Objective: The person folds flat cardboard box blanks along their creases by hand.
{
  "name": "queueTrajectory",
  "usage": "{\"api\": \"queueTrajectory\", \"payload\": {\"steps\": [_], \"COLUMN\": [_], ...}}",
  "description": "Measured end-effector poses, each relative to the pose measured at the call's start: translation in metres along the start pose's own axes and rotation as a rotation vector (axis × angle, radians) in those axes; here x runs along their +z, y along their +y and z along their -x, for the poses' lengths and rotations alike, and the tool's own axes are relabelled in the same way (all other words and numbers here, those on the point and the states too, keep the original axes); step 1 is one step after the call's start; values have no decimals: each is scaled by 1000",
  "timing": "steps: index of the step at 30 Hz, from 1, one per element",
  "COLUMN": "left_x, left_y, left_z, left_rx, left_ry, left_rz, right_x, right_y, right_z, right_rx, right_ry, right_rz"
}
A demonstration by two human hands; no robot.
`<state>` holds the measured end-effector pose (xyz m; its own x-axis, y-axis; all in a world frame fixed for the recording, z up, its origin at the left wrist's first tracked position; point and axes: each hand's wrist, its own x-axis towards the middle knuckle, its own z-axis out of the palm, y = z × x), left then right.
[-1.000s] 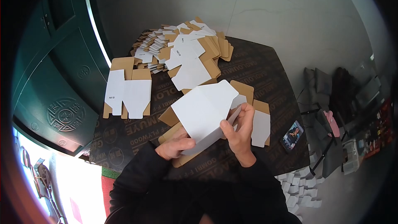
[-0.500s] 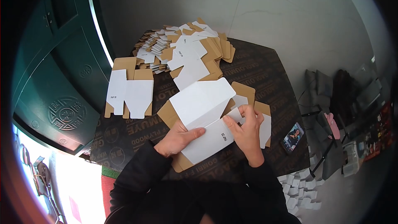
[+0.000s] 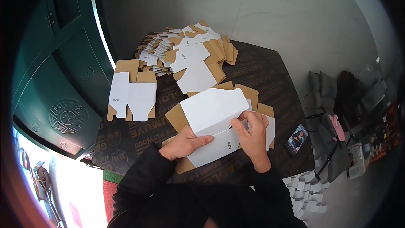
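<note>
A partly folded white cardboard box (image 3: 214, 109) with brown inner flaps is between my hands over the near part of the table, "PAP 20" printed on its lower panel. My left hand (image 3: 186, 142) grips its left side, thumb lying across the white face and fingers hidden beneath. My right hand (image 3: 253, 134) pinches the right end of the fold between thumb and fingers. Under and to the right of it lies another flat box blank (image 3: 270, 128), partly covered.
Stacked flat box blanks (image 3: 196, 65) fill the back of the dark plywood table (image 3: 261, 74). One more cardboard blank (image 3: 141, 97) lies at the left. A phone (image 3: 298, 139) with a lit screen is near the right edge. Small white pieces (image 3: 308, 194) cover the floor at lower right.
The upper white panel has swung to the right and lies flatter against the lower one. My right hand has shifted slightly down along the fold; my left hand keeps its grip.
</note>
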<state>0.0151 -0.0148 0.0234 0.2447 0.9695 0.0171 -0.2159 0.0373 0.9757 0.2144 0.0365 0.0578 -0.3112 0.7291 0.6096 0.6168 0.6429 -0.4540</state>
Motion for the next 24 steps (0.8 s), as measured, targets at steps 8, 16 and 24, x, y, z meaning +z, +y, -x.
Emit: {"api": "queueTrajectory", "payload": {"steps": [8,16,24], "left_x": [1,6,0], "left_y": [0,-3,-3], "left_z": [3,3,4], "left_rx": [-18,23,-6], "left_ry": [-109,-57,-8], "left_rz": [-70,-75,-92], "right_x": [7,5,-1], "right_y": [8,11,6], "right_z": [6,7,8], "right_rx": [352,439,547], "right_ry": [7,8,-62], "right_rz": [-439,-596,-727]}}
